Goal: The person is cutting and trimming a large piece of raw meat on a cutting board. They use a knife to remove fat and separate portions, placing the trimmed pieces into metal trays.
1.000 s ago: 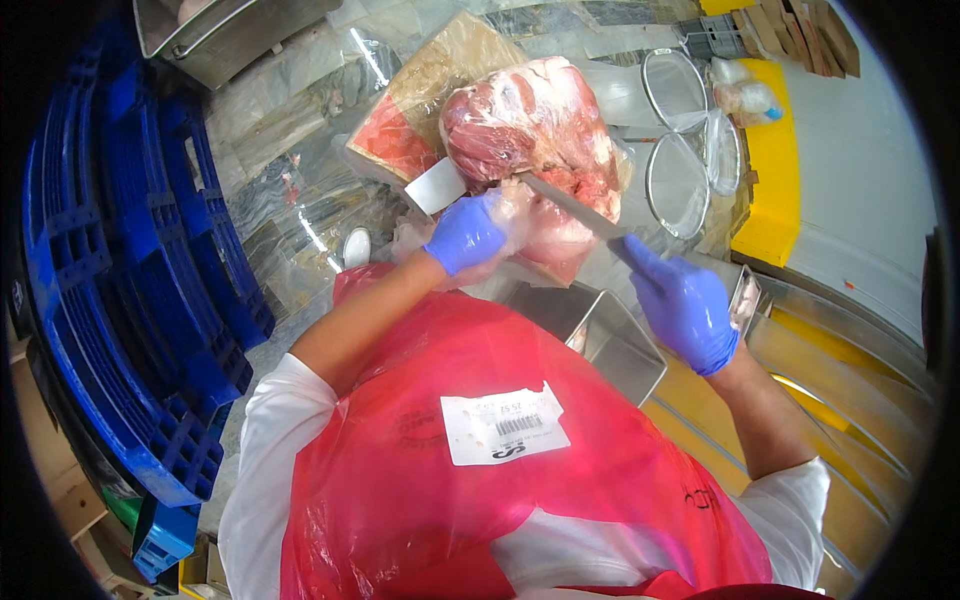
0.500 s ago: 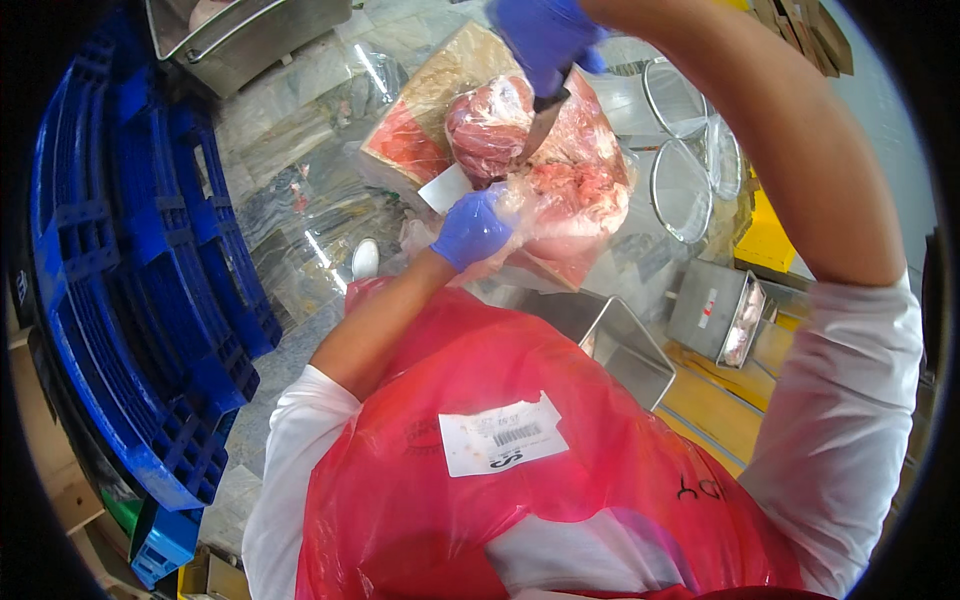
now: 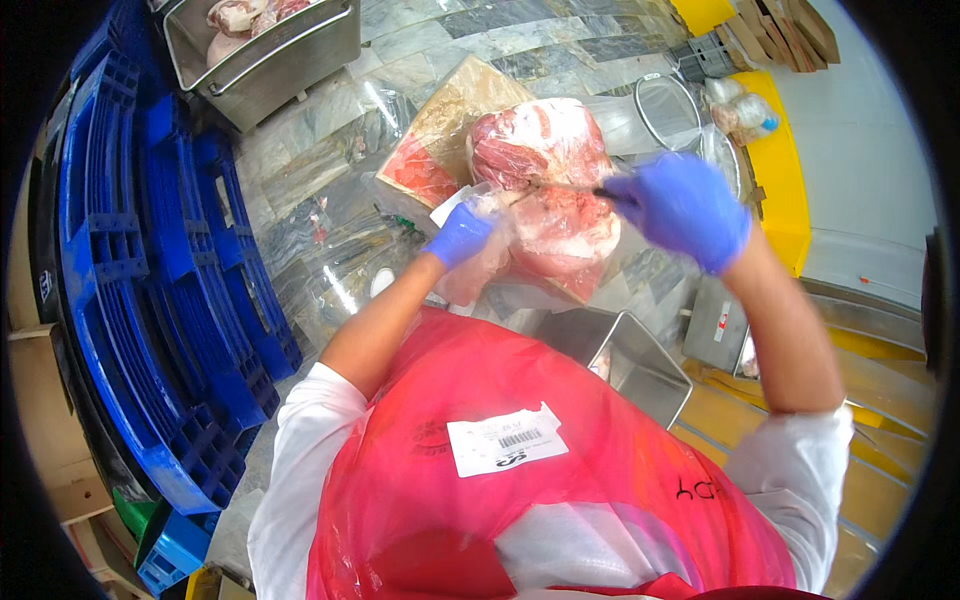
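Tiled floor (image 3: 410,40), blue pallets (image 3: 110,240) left | meat (image 3: 548,145) far centre, on a plastic-covered box (image 3: 465,95) | left hand (image 3: 460,236) closed on clear plastic (image 3: 474,280) at the meat's near-left side | right hand (image 3: 688,210) gripping a knife (image 3: 573,187), blade over the meat

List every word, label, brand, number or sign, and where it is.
Places only; wording not copied.
White sticker on the red apron: barcode, print mostly too small.
Apron, lower right: dark handwritten letters, partly creased.
Apron, left of sticker: faint stamp, blurred.
Grey metal bin: red-and-white label, too small.
Black object, left edge: white mark, too small.
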Tool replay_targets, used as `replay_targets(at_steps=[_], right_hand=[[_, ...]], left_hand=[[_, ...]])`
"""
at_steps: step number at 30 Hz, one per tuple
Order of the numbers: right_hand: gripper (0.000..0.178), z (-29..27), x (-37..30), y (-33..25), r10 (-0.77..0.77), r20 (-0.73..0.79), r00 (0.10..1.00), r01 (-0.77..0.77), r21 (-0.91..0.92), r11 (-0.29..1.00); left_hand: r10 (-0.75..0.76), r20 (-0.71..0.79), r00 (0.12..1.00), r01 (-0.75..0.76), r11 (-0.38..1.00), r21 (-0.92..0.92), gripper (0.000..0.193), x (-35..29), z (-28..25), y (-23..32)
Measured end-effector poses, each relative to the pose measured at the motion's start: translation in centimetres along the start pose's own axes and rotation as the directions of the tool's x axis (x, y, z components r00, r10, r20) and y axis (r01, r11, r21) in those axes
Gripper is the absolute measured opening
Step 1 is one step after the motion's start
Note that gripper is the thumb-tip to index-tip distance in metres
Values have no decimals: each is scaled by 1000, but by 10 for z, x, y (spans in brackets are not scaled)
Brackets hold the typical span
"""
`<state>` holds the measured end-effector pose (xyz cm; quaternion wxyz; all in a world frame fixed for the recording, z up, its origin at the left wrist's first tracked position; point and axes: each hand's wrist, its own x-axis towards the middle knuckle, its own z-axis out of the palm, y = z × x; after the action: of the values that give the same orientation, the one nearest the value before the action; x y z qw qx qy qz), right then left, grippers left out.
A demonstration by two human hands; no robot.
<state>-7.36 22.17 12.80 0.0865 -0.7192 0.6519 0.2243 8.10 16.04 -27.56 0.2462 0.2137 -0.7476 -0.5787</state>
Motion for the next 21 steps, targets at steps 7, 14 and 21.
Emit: replay_targets(at_steps=[7, 14, 21], right_hand=[[41, 36, -119, -16, 339, -22, 940, -330, 186, 926], [27, -14, -53, 34, 183, 69, 981, -189, 85, 978], [26, -48, 62, 56, -60, 289, 955, 49, 43, 998]], left_hand=[[-218, 39, 975, 219, 923, -315, 23, 1, -18, 27], [-172, 1, 985, 166, 953, -254, 30, -2, -4, 28], [153, -112, 982, -147, 987, 59, 27, 8, 7, 15]])
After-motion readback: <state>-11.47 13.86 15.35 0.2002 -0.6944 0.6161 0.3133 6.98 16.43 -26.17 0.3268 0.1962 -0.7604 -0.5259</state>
